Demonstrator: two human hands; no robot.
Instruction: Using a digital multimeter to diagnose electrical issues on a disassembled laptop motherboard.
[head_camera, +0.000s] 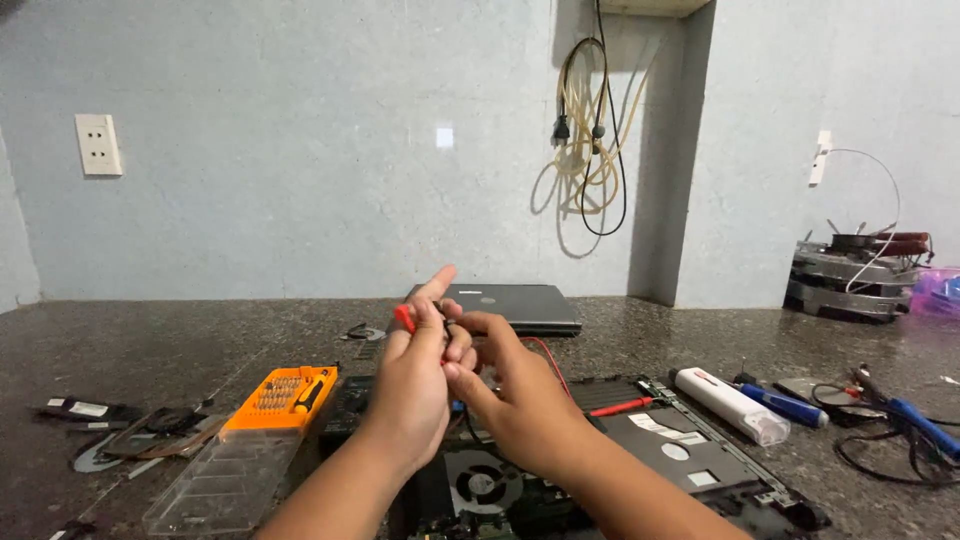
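Both hands, left hand (415, 375) and right hand (510, 390), pinch together on a red-tipped probe (404, 319) above the opened laptop (640, 440). One orange case (283, 398) holds screwdriver bits, its clear lid (225, 485) open, on the dark speckled counter (200, 340) before a pale blue wall (300, 150).

bit case (280, 398) left of open laptop (690, 450); closed laptop (510, 305) behind.

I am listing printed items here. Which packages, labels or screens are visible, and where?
Orange bit case: left of the hands, rectangular, clear lid open.
White stickers: on the opened laptop base, small, pale.
White label: on a dark part, far left.
Closed laptop: behind the hands, grey; no screen shows.
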